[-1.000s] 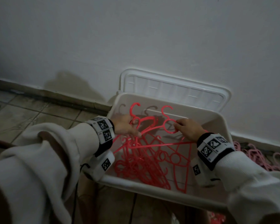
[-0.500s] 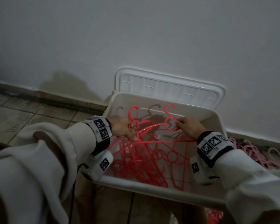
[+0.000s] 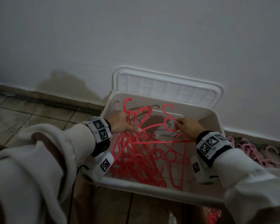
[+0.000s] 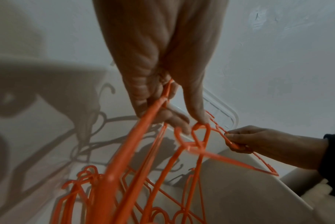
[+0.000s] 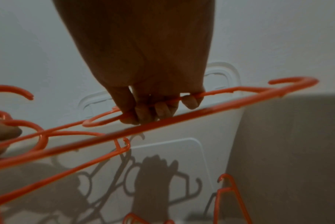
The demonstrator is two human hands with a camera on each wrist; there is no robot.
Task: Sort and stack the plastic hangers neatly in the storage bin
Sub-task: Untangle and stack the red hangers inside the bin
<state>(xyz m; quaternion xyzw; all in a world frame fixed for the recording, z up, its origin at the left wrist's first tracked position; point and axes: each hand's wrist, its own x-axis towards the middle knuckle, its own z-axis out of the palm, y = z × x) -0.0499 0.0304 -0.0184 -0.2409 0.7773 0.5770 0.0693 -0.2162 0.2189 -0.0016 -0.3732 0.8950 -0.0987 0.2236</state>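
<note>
A white storage bin (image 3: 153, 189) stands on the floor against the wall, with several red plastic hangers (image 3: 141, 162) tangled inside. My left hand (image 3: 124, 123) grips a bunch of red hangers (image 4: 124, 151) near their hooks at the bin's left side. My right hand (image 3: 187, 126) curls its fingers (image 5: 143, 112) round the shoulder of one red hanger (image 5: 162, 119) lifted over the bin; its hook (image 3: 167, 108) points up. That hanger crosses over to the left hand's bunch.
The bin's white lid (image 3: 166, 88) leans on the wall behind it. A heap of pale pink hangers (image 3: 252, 152) lies on the tiled floor to the right. More red plastic (image 3: 212, 214) shows below the bin's front right. A black cable (image 3: 71, 191) hangs by my left arm.
Both hands have lifted their hangers a little higher and drawn them slightly apart; the hooks now stand nearer the bin's back rim.
</note>
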